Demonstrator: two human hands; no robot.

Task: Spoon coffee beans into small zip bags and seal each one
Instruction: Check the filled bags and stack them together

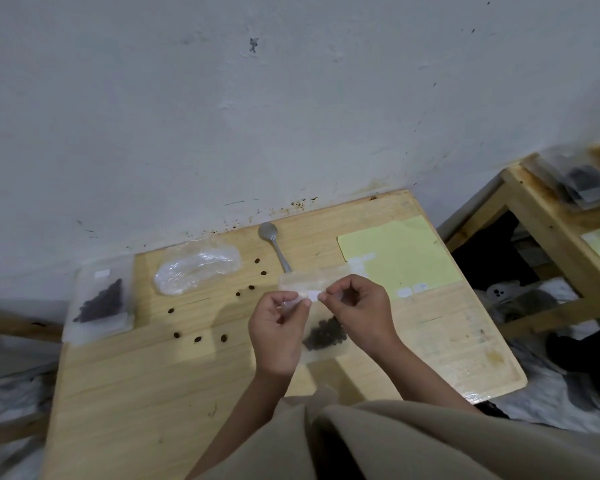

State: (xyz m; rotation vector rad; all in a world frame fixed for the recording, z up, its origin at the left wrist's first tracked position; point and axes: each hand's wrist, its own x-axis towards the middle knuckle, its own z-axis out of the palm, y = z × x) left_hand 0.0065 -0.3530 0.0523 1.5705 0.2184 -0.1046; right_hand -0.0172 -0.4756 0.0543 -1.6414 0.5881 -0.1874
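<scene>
Tabletop (125, 393) of pale wood fills the middle of the view, its far edge against a scuffed white wall (222, 116). A second wooden table (548, 216) stands to the right, with a stack of filled bags (579, 181) on it. A yellow sheet (402, 254) lies at the far right of the tabletop, with small white labels near its edge. At the far left, partly over the edge, sits a pile of zip bags (101, 299) with dark beans inside. Just right of it lies a crumpled clear plastic bag (196, 268).

Both hands hold one small zip bag (321, 320) above the middle of the tabletop, its coffee beans (324, 336) gathered low in it. The left hand (279, 330) pinches the bag's top strip between thumb and fingertips; its grip is pressed on the plastic. The right hand (361, 311) pinches the same strip just beside it, fingers curled, the two grips nearly touching.

A metal spoon (274, 245) lies beyond the hands, bowl toward the wall, its handle running under the bag's far edge. Loose beans (197, 339) are scattered on the wood left of the hands.
</scene>
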